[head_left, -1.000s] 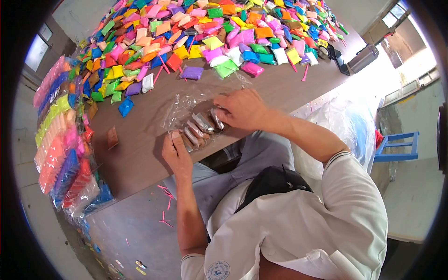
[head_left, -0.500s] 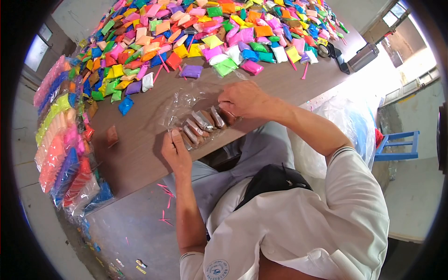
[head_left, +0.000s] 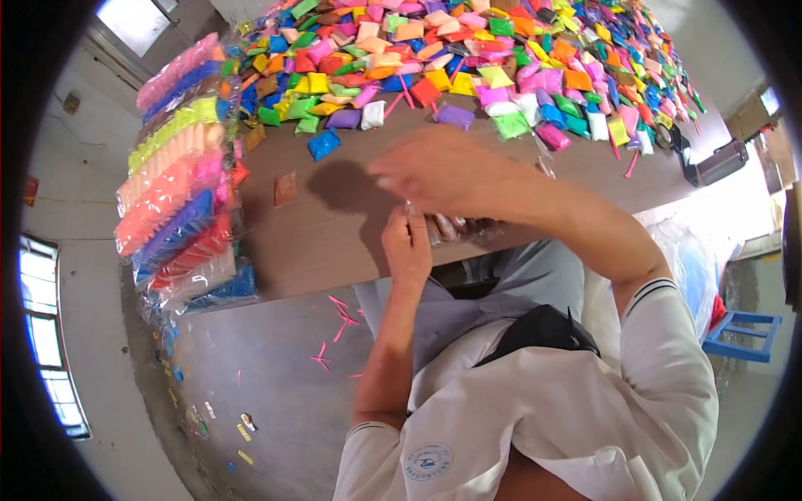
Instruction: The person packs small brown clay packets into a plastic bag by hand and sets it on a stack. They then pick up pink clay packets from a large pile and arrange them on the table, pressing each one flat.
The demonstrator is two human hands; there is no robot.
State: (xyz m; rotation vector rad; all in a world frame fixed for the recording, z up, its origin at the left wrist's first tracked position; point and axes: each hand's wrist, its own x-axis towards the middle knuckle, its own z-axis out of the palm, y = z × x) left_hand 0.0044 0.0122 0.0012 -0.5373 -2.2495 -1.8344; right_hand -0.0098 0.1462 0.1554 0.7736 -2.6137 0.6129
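My left hand (head_left: 407, 244) is closed at the near side of the table, thumb and fingers pinching the left end of a clear plastic bag. Several small brown packets (head_left: 446, 227) stand in a row in that bag, partly covered by my right forearm. Smeared by motion, my right hand (head_left: 434, 167) hangs over the table just above and beyond the left; whether its fingers hold anything does not show. A single flat brown packet (head_left: 285, 189) lies on the table to the left of both hands.
A large heap of colourful packets (head_left: 468, 50) covers the far side of the table (head_left: 326, 242). Bagged rows of packets (head_left: 171, 179) are stacked at the left edge. A dark metallic object (head_left: 720, 163) stands at the right corner; a blue stool (head_left: 739, 334) is beyond.
My right hand has left the right end of the bag and swung left, past my left hand. The left keeps its pinch. The view has turned left.
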